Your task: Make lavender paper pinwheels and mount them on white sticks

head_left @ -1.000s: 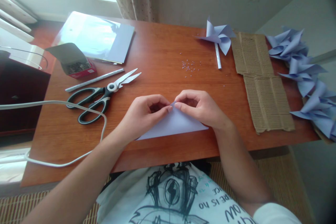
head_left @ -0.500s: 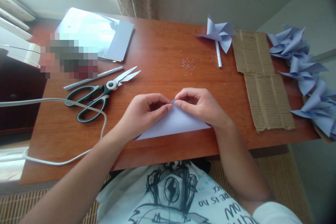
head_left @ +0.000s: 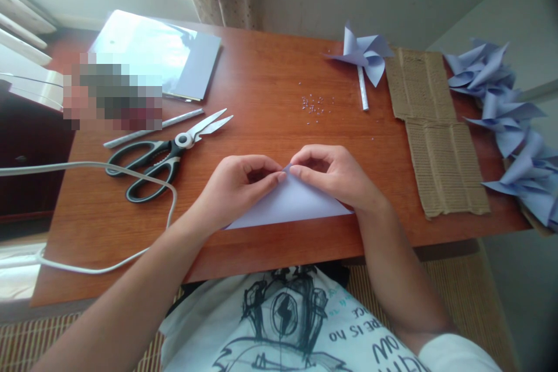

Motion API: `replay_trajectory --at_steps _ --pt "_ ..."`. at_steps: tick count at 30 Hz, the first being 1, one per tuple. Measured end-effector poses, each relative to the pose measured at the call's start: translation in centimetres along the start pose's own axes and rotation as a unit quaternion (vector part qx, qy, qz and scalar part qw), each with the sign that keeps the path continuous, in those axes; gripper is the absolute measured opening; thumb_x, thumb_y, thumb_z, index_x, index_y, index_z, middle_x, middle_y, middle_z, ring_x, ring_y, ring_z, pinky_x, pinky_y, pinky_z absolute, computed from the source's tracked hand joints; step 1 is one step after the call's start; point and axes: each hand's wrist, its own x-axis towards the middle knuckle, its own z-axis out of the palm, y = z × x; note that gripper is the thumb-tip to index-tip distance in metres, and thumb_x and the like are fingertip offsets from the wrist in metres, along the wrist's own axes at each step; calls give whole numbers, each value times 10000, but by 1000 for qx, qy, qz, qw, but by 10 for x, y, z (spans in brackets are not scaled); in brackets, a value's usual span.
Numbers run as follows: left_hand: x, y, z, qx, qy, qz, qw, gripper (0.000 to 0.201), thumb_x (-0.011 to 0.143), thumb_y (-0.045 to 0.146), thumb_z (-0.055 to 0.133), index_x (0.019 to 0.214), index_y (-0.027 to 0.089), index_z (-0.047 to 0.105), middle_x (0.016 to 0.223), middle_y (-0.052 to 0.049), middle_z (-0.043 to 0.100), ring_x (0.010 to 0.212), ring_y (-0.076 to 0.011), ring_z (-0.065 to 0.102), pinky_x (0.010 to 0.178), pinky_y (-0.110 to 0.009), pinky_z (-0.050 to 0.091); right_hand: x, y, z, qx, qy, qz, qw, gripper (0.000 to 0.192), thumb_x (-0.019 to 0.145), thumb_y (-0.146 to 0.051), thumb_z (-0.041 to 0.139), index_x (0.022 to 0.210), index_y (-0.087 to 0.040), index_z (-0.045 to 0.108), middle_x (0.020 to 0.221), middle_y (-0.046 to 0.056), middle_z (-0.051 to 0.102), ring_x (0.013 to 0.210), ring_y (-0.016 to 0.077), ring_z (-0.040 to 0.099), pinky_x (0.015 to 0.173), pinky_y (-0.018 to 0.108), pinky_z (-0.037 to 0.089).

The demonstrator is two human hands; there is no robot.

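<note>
White printed shirt [head_left: 283, 319] at the near edge, then the wooden table [head_left: 270, 250]: reddish-brown, smooth, visible grain. Folded paper [head_left: 290, 203] sits on it right in front of me, close to the near edge. Pale lilac-white, smooth, triangular. Long axis runs left-right, base toward me and rising a touch to the right; apex points away from me.

Grip: both hands at the apex. Left hand [head_left: 244, 186] has thumb and fingers pinched down on the paper, right hand [head_left: 335, 174] same, thumb tips nearly meeting (the gap is a sliver). My left hand and wrist cover the left corner.

Left of me, a white cable [head_left: 171, 212] loops over the table and crosses the scissors [head_left: 183, 140]: black handles toward me, metal blades slightly parted, pointing away and right. Just beyond, a slim pale tube [head_left: 185, 116], roughly parallel to them.

Right: brown corrugated cardboard [head_left: 444, 168], ribbed, rough-edged, with curled-blade paper pinwheels [head_left: 508, 122] bunched beside it. Tiny shiny bits scattered past my hands. Farther out, one pinwheel on a stick [head_left: 362, 90], stick end toward me. Far left, a flat glossy packet [head_left: 152, 49] reflecting glare.
</note>
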Motion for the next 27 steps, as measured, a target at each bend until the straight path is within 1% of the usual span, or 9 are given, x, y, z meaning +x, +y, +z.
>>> replay_trajectory --at_steps 7,17,27 --pt "0 1 -1 -2 -3 2 1000 253 876 362 686 858 128 783 732 -20 728 625 -118 577 538 -187 436 0 2 0 18 0 0 1000 109 854 -286 733 876 -180 734 857 21 738 786 164 660 682 266 504" --pt "1 0 -1 -8 -8 5 1000 225 866 345 710 861 131 779 732 -8 725 625 -106 572 543 -180 435 0 2 -1 13 -1 -3 1000 104 860 -278 734 878 -176 739 855 18 736 784 157 658 678 260 501" --pt "0 1 -1 -10 -6 5 1000 208 869 326 692 844 136 774 720 -4 712 611 -103 553 529 -183 421 0 1 -1 8 3 -2 1000 109 861 -285 737 875 -177 743 860 18 746 785 158 665 666 255 500"
